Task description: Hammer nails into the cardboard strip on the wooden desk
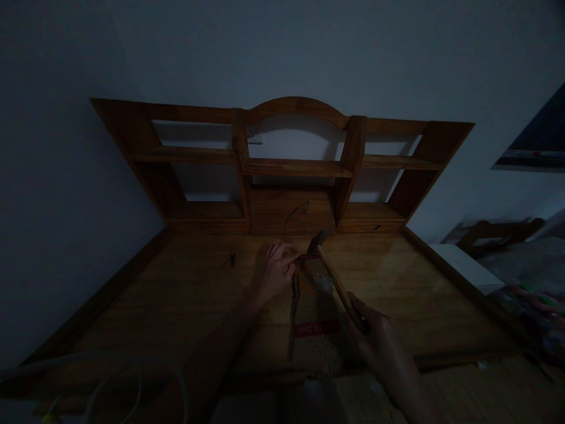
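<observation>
My right hand (373,330) is wrapped around the wooden handle of a hammer (338,280). Its dark head (316,242) is over the far end of a speckled brown panel (315,300) with red bands, which may be cardboard. Whether the head touches the panel I cannot tell. At the panel's far left corner is my left hand (278,268), index finger and thumb drawn together; what they pinch, if anything, is too dark to make out. The panel lies on the wooden desk (185,294), and its left edge looks ragged.
Behind the hands rises a wooden hutch (293,168) with shelves and small drawers, against a pale wall. A small dark item (232,259) lies left of my left hand. Pale cables (179,377) loop at the lower left. A white surface (463,265) and a chair (498,232) stand beyond the right edge.
</observation>
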### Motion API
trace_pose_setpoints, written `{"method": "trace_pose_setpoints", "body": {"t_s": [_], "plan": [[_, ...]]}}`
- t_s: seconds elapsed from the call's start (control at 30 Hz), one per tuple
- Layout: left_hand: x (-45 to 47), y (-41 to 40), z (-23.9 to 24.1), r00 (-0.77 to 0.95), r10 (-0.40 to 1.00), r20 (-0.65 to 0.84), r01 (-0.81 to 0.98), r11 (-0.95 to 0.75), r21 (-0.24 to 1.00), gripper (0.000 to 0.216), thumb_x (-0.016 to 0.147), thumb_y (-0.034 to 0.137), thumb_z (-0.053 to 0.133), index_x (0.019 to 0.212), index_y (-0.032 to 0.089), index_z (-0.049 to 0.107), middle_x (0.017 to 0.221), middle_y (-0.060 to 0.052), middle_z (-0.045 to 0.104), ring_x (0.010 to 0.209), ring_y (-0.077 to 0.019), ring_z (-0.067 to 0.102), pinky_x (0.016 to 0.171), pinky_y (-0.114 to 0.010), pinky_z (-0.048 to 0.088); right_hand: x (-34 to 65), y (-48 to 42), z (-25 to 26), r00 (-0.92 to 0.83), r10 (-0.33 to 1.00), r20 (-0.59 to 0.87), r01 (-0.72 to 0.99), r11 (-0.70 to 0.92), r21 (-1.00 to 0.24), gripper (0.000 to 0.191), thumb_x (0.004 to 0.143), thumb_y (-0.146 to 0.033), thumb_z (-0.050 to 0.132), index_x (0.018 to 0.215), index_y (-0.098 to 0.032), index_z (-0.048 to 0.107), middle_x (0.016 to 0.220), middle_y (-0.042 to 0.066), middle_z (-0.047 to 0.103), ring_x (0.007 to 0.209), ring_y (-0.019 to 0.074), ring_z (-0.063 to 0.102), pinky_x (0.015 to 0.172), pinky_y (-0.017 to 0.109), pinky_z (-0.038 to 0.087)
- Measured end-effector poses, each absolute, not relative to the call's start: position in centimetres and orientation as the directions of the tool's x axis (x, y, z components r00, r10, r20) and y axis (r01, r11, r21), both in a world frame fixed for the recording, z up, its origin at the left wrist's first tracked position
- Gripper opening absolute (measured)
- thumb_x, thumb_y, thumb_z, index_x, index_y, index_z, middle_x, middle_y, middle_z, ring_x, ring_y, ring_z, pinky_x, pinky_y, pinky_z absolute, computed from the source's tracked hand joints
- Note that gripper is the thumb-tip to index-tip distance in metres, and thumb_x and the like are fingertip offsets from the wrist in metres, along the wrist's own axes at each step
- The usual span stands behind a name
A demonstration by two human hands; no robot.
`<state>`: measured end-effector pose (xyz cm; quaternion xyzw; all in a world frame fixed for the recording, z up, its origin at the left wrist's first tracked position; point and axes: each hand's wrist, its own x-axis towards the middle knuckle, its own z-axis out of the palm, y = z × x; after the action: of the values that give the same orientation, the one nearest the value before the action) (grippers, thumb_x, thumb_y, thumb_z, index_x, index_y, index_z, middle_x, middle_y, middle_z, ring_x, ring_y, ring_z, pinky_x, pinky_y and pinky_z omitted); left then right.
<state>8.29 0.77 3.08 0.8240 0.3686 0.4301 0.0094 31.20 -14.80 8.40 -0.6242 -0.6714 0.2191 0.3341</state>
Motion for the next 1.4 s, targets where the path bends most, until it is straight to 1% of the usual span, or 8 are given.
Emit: {"method": "trace_pose_setpoints", "body": {"t_s": [0.23, 0.5, 0.73, 0.9, 1.07, 1.23, 1.33, 1.4], "plan": [[8.0, 1.3, 2.8, 0.138, 0.690, 0.710, 0.598, -0.630, 0.496, 0.039, 0.081, 0.004, 0.051, 0.108, 0.024, 0.071, 0.111, -0.006, 0.058, 0.108, -0.0205, 0.052, 0.096, -0.040, 0.046, 31.1, -15.0, 8.4, -0.030, 0.985, 0.171, 0.662, 0.148, -0.735, 0.040, 0.091, -0.031, 0.048, 0.125, -0.015, 0.063, 0.106, 0.012, 0.074, 0.095, 0.0278, 0.071, 0.074, 0.030, 0.057], [7.8, 1.6, 2.6, 0.107, 0.714, 0.692, 0.581, -0.610, 0.539, 0.036, 0.082, 0.005, 0.052, 0.106, 0.024, 0.072, 0.112, -0.006, 0.058, 0.110, -0.0207, 0.052, 0.098, -0.040, 0.045, 30.8, -14.6, 8.2, -0.131, 0.978, 0.161, 0.630, 0.207, -0.748, 0.042, 0.091, -0.022, 0.046, 0.130, -0.020, 0.059, 0.107, 0.008, 0.074, 0.091, 0.0236, 0.072, 0.072, 0.027, 0.054], [7.8, 1.5, 2.5, 0.093, 0.724, 0.684, 0.594, -0.591, 0.545, 0.035, 0.082, 0.006, 0.052, 0.104, 0.025, 0.072, 0.114, -0.005, 0.057, 0.112, -0.0204, 0.052, 0.099, -0.040, 0.045, 30.7, -14.7, 8.9, -0.082, 0.982, 0.169, 0.620, 0.183, -0.763, 0.039, 0.092, -0.026, 0.046, 0.129, -0.020, 0.059, 0.111, 0.008, 0.073, 0.098, 0.0237, 0.070, 0.076, 0.027, 0.054], [7.8, 1.5, 2.6, 0.080, 0.724, 0.685, 0.588, -0.589, 0.555, 0.036, 0.082, 0.005, 0.051, 0.104, 0.025, 0.072, 0.114, -0.005, 0.057, 0.112, -0.0204, 0.052, 0.098, -0.040, 0.045, 30.4, -14.7, 9.0, -0.142, 0.980, 0.139, 0.615, 0.198, -0.763, 0.042, 0.090, -0.023, 0.046, 0.129, -0.020, 0.060, 0.103, 0.008, 0.074, 0.092, 0.0251, 0.071, 0.074, 0.029, 0.055], [7.7, 1.4, 3.1, 0.083, 0.736, 0.672, 0.568, -0.589, 0.575, 0.034, 0.082, 0.006, 0.052, 0.103, 0.023, 0.072, 0.112, -0.006, 0.059, 0.111, -0.0203, 0.054, 0.100, -0.040, 0.044, 30.5, -15.1, 8.9, 0.003, 0.981, 0.192, 0.606, 0.151, -0.781, 0.042, 0.092, -0.034, 0.049, 0.128, -0.017, 0.061, 0.113, 0.011, 0.072, 0.100, 0.0278, 0.069, 0.082, 0.035, 0.055], [8.2, 2.3, 1.2, 0.159, 0.843, 0.514, 0.377, -0.534, 0.757, 0.031, 0.092, 0.020, 0.049, 0.117, 0.022, 0.066, 0.121, -0.007, 0.062, 0.115, -0.0197, 0.056, 0.103, -0.038, 0.043, 31.3, -15.5, 9.4, 0.188, 0.953, 0.238, 0.573, 0.090, -0.815, 0.048, 0.087, -0.043, 0.058, 0.126, -0.015, 0.063, 0.112, 0.011, 0.072, 0.096, 0.0293, 0.070, 0.081, 0.036, 0.056], [8.7, 3.9, -0.6, 0.299, 0.877, 0.376, 0.159, -0.434, 0.887, 0.036, 0.095, 0.032, 0.046, 0.127, 0.022, 0.059, 0.129, -0.008, 0.061, 0.120, -0.0203, 0.055, 0.105, -0.038, 0.042, 32.3, -14.7, 8.1, 0.277, 0.937, 0.212, 0.521, 0.039, -0.852, 0.051, 0.086, -0.046, 0.060, 0.127, -0.016, 0.063, 0.114, 0.010, 0.071, 0.098, 0.0294, 0.069, 0.078, 0.035, 0.057], [9.0, 5.2, -1.4, 0.388, 0.850, 0.355, 0.049, -0.403, 0.914, 0.036, 0.094, 0.037, 0.048, 0.125, 0.021, 0.061, 0.130, -0.009, 0.061, 0.121, -0.0214, 0.055, 0.106, -0.040, 0.041, 33.1, -13.9, 6.6, 0.334, 0.920, 0.206, 0.488, 0.018, -0.872, 0.054, 0.084, -0.048, 0.062, 0.127, -0.015, 0.063, 0.115, 0.011, 0.071, 0.102, 0.0306, 0.067, 0.080, 0.037, 0.056]]}}
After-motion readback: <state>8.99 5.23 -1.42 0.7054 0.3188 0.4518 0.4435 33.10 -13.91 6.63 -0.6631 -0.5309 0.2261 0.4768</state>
